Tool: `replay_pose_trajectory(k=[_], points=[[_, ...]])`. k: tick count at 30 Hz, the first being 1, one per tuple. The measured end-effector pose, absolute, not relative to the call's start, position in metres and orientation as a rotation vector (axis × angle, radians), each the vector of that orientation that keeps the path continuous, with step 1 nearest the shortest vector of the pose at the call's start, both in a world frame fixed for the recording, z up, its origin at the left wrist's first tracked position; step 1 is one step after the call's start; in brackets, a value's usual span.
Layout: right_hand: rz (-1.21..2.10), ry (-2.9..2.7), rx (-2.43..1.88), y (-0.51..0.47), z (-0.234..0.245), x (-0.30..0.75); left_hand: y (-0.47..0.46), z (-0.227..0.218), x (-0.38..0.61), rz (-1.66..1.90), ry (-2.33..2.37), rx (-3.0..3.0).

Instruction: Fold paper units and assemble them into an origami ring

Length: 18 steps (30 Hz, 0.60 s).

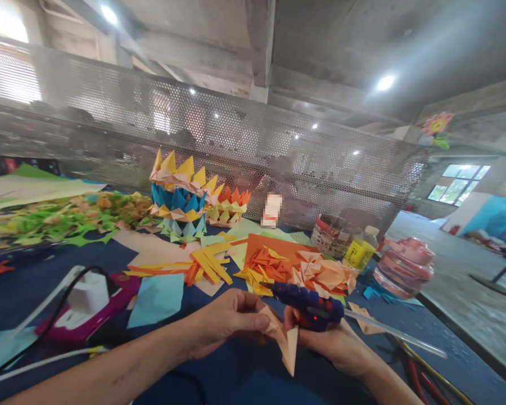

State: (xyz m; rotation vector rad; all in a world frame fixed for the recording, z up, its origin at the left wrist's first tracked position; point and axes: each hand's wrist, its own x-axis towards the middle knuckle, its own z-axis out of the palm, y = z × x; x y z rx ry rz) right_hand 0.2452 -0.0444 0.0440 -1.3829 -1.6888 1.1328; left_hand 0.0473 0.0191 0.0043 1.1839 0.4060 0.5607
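My left hand (231, 320) pinches a folded peach paper piece (290, 351) between thumb and fingers, low in the middle of the head view. A dark blue hot glue gun (310, 306) with a small red light lies in my right hand (331, 337), its nozzle pointing left and a clear glue stick (398, 332) sticking out at its back. My right thumb and a fingertip also reach the peach piece; how firmly they grip it I cannot tell. Just beyond are orange folded pieces (272, 264) and more peach folded pieces (320, 270) on an orange sheet.
Folded-paper crowns (179, 197) stand at the back, left of centre. Green paper scraps (76, 216) spread at the left, above a purple power strip (73, 323) with cables. A yellow-labelled bottle (361, 250), a pink jug (405, 267) and red-handled tools (421, 374) are at the right.
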Motion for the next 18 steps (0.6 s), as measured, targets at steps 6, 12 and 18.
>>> replay_pose_trajectory(k=[6, 12, 18], points=[[1.040, -1.447, -1.349, -0.041, 0.044, 0.247, 0.022, 0.003, 0.048, 0.631, 0.547, 1.175], [1.001, -1.121, -1.303, -0.034, 0.033, 0.253, 0.019, 0.009, 0.049, 0.707, 0.563, 1.158], [1.153, -0.823, -1.201, -0.033, 0.030, 0.246, 0.018, 0.008, 0.049, 0.761, 0.455, 1.260]])
